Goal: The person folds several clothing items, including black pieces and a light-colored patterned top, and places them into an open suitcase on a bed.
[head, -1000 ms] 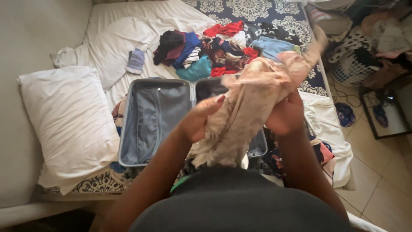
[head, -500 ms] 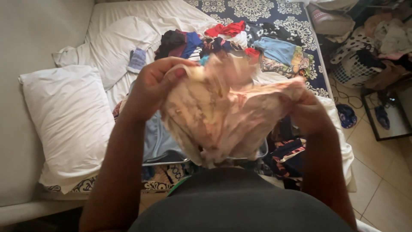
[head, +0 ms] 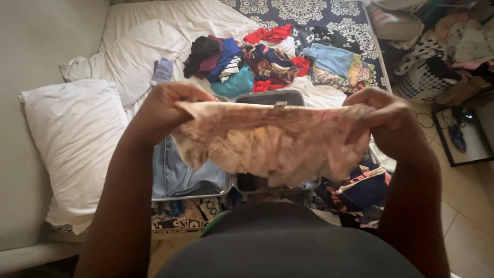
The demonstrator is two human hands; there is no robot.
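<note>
1. A person's left hand and right hand stretch a pale peach patterned garment flat between them, each hand pinching an upper corner, fingers curled over the cloth.
2. The garment hangs above an open grey suitcase lying on the bed.
3. At twelve o'clock from the garment, a heap of mixed clothes sits on the blue patterned bedspread.
4. At nine o'clock lies a white pillow; at two o'clock, a laundry basket stands on the floor.
</note>
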